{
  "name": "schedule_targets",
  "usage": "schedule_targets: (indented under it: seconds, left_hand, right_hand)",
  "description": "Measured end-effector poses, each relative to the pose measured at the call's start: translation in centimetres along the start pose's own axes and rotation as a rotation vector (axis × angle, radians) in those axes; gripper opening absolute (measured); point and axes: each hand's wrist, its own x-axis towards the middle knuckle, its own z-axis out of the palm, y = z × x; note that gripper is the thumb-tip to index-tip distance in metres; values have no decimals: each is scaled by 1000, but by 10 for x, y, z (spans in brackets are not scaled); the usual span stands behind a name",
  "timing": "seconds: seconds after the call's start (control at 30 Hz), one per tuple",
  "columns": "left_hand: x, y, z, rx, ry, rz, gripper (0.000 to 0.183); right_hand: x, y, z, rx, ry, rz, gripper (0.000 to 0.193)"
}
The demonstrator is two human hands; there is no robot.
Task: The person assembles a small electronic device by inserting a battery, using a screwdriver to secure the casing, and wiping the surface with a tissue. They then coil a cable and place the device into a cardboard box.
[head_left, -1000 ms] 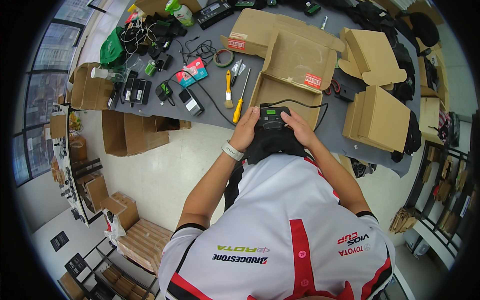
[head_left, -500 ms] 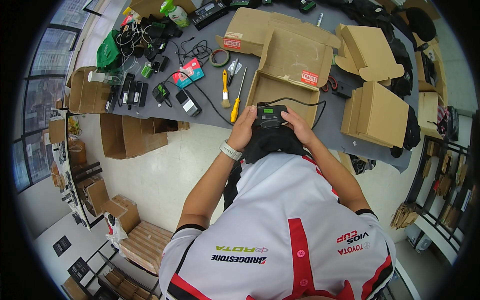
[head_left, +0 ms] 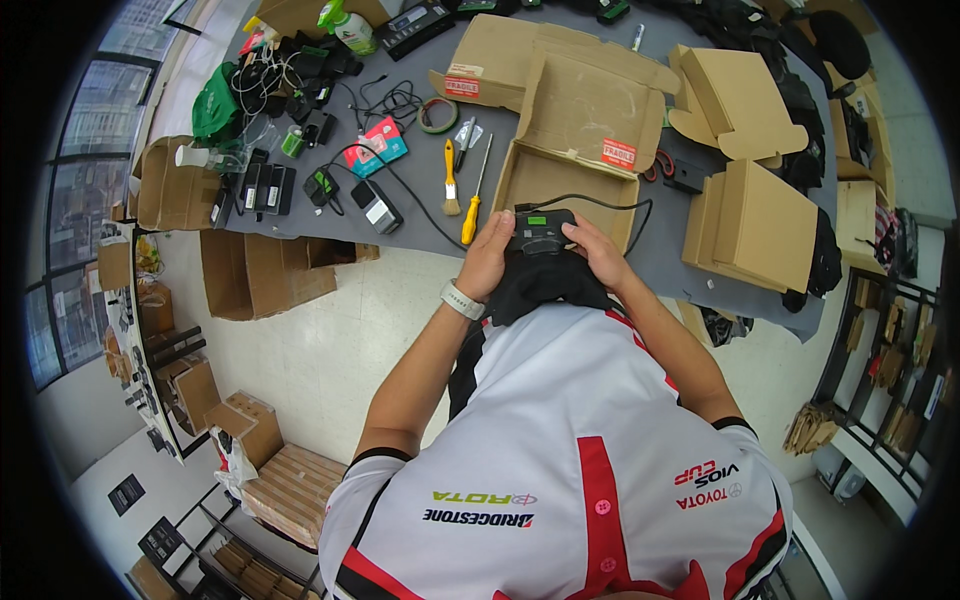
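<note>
Between both hands, at the table's front edge, is a black electronic device (head_left: 543, 232) with a green patch on its top. My left hand (head_left: 487, 257) is closed on its left side, the thumb at its upper corner. On the opposite side my right hand (head_left: 597, 254) grips it, fingers partly hidden beneath. A black cable (head_left: 610, 204) runs from the device's upper left, loops right and bends down past my right hand. Black cloth (head_left: 556, 280) lies just below the device. Directly beyond it stands an open cardboard box (head_left: 512, 180) with its lid folded back.
Left of the box lie a yellow screwdriver (head_left: 469, 226), a paintbrush (head_left: 452, 190) and a roll of tape (head_left: 438, 115). A black power adapter (head_left: 377, 206) and several batteries (head_left: 268, 186) sit farther left. Cardboard boxes (head_left: 757, 227) and red-handled scissors (head_left: 661, 166) are on the right.
</note>
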Motion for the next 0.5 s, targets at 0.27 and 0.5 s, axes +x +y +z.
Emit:
schedule_targets:
  seconds: [0.27, 0.5]
  left_hand:
    - [-1, 4, 0, 63, 16, 19, 42]
    - [1, 5, 0, 25, -7, 4, 44]
  right_hand:
    - [-2, -5, 7, 12, 42, 10, 45]
    - [15, 26, -22, -43, 38, 64, 79]
